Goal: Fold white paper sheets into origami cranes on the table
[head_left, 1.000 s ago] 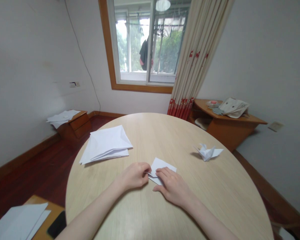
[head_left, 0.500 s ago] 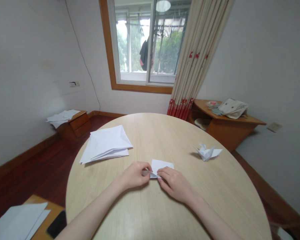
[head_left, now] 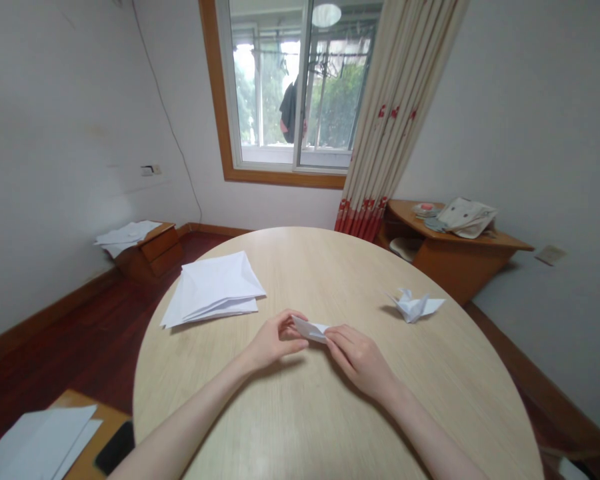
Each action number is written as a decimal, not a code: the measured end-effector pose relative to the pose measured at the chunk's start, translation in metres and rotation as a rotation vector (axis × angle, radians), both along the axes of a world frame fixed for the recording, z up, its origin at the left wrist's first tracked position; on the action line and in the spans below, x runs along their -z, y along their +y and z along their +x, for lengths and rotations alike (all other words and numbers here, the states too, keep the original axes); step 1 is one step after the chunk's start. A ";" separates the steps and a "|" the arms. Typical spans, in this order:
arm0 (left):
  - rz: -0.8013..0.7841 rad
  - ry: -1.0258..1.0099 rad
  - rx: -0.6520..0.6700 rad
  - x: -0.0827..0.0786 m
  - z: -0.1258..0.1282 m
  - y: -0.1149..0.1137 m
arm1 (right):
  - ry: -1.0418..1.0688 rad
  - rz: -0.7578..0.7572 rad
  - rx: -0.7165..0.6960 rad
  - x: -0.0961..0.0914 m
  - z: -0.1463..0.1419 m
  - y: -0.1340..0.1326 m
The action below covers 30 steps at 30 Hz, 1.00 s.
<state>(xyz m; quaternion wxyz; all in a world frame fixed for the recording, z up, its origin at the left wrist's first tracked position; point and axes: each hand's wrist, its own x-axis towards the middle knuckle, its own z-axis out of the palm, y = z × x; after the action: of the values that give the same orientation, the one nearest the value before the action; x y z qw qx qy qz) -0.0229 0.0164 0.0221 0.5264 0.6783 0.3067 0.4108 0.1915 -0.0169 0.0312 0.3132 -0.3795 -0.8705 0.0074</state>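
A small folded piece of white paper [head_left: 311,329] is raised slightly off the table, tilted, in the middle of the head view. My right hand [head_left: 363,360] pinches its right end between thumb and fingers. My left hand [head_left: 277,340] is at the paper's left end, thumb spread away from the fingers; the fingertips are behind the paper's corner, partly hidden, and seem to touch it. To the right on the table stands a folded paper crane [head_left: 413,305]. A stack of white paper sheets [head_left: 220,287] lies at the left.
The round wooden table [head_left: 290,427] fills the middle. At lower left, white sheets [head_left: 40,437] and a black phone [head_left: 116,448] rest on a wooden surface. A corner shelf [head_left: 460,253] with a cloth bag [head_left: 466,217] stands at the right, beside a curtain [head_left: 390,127].
The paper has been lifted and tilted, and its flat upper part no longer shows. My left thumb has come away from it, while my right hand keeps its grip.
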 end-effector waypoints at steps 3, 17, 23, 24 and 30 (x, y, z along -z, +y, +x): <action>0.094 0.114 -0.016 0.001 0.005 -0.004 | 0.049 0.023 0.003 0.000 0.000 -0.001; 0.071 0.153 -0.215 -0.002 0.008 -0.009 | 0.361 -0.077 0.067 -0.004 -0.002 -0.002; -0.096 -0.013 -0.239 -0.005 0.009 -0.011 | 0.476 -0.204 0.053 -0.008 -0.003 -0.005; -0.119 -0.039 -0.229 -0.006 0.009 -0.012 | 0.492 -0.232 0.045 -0.009 -0.003 -0.006; -0.244 -0.156 -0.161 -0.012 0.009 -0.014 | 0.585 -0.423 0.048 -0.011 -0.004 -0.009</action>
<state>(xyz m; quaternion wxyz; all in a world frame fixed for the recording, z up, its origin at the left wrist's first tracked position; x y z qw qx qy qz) -0.0141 0.0025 0.0343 0.5924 0.5487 0.3657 0.4629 0.1870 -0.0257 0.0424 0.4638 -0.4381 -0.7141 0.2881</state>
